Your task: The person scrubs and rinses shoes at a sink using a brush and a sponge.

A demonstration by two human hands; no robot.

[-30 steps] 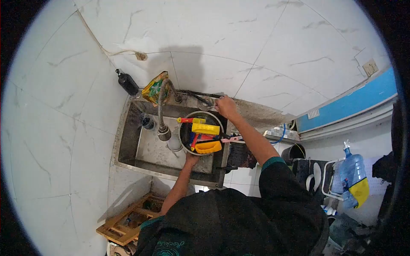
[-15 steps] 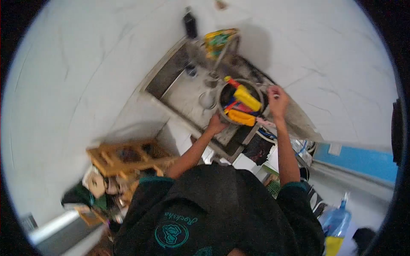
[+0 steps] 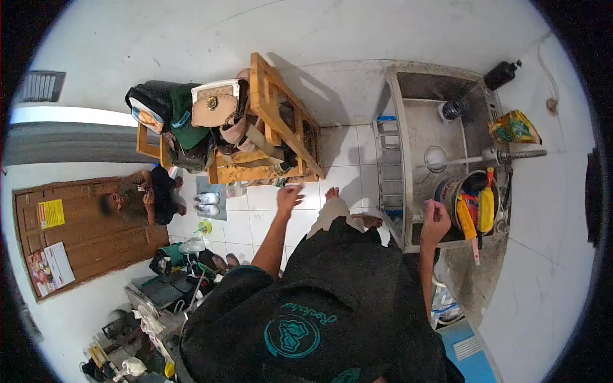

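My right hand [image 3: 436,222] is raised by the front edge of the metal sink [image 3: 397,137], its fingers pinched together. Whatever may be between them is too small to make out. Just beyond it, a round container [image 3: 446,189] in the sink holds several tools, among them a yellow-headed brush [image 3: 486,209] and an orange-yellow handle [image 3: 467,220]. Over the floor, away from the sink, my left hand [image 3: 290,199] hangs with loosely bent fingers apart and nothing visible in it. The tap [image 3: 490,156] reaches across the basin.
A dark bottle [image 3: 502,75] and a yellow-green packet [image 3: 514,127] stand behind the sink. A wooden rack [image 3: 262,96] carries bags [image 3: 216,105]. Another person [image 3: 163,195] is near the brown door [image 3: 83,220]. White shoes [image 3: 206,204] lie on the tiled floor.
My view has swung left, towards the room. My left hand has let go of the container and moved away from the sink. My right hand has drawn back to the sink's front edge.
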